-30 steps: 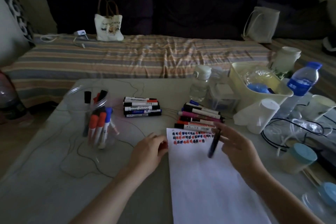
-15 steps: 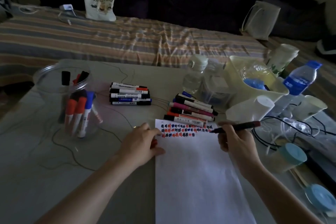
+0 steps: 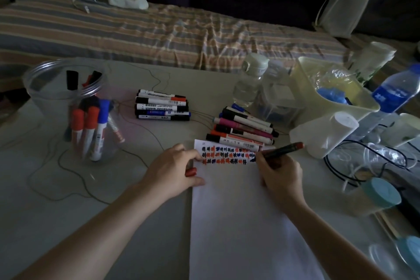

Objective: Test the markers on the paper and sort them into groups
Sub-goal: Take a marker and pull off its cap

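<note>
Gripping a dark marker (image 3: 283, 150) with a red end, the right hand (image 3: 280, 174) has its fingers curled round the barrel, tip down on the paper (image 3: 238, 223) at the right end of the rows of test marks (image 3: 225, 155). The left hand (image 3: 175, 171) presses the paper's left edge near its top corner, fingers curled round a red cap (image 3: 191, 171).

Just beyond the right fingers, touching the paper's top edge, lies one sorted pile of markers (image 3: 243, 130); a second pile (image 3: 162, 108) lies farther out, beyond the left fingers. Well left of the left fingers stands a clear jar (image 3: 68, 107) holding more markers. Bare table (image 3: 68, 211) spreads left of the left hand and nearer than it. Right of the right fingers crowd a white cup (image 3: 327, 132), a cream tub (image 3: 329, 88), bottles and cables. Beyond the table runs a striped bed (image 3: 159, 32).
</note>
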`<control>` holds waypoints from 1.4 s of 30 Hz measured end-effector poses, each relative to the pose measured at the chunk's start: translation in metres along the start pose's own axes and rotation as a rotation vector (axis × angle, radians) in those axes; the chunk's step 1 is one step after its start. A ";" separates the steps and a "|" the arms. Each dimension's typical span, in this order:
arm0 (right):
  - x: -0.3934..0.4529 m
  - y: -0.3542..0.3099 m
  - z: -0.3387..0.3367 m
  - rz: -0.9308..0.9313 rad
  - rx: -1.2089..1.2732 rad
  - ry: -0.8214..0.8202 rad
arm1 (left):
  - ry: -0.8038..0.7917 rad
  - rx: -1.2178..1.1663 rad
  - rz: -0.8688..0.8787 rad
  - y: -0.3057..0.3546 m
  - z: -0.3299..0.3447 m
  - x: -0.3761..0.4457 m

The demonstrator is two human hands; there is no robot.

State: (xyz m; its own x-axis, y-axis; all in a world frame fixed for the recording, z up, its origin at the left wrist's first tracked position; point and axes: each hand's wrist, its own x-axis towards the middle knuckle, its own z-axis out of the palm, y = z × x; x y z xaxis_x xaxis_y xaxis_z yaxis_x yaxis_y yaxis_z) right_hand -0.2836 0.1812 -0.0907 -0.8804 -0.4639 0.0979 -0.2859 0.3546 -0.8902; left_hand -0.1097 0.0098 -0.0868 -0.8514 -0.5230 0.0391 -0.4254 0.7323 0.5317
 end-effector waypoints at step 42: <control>-0.002 0.002 0.005 -0.035 -0.073 0.021 | -0.027 0.019 -0.034 0.004 -0.004 -0.002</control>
State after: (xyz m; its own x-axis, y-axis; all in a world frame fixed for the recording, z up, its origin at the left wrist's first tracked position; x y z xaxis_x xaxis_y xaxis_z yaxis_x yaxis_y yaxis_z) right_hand -0.2808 0.1791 -0.0948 -0.8769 -0.4602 0.1385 -0.3428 0.3969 -0.8514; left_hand -0.1087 0.0121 -0.0812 -0.8439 -0.5365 -0.0017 -0.4602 0.7223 0.5162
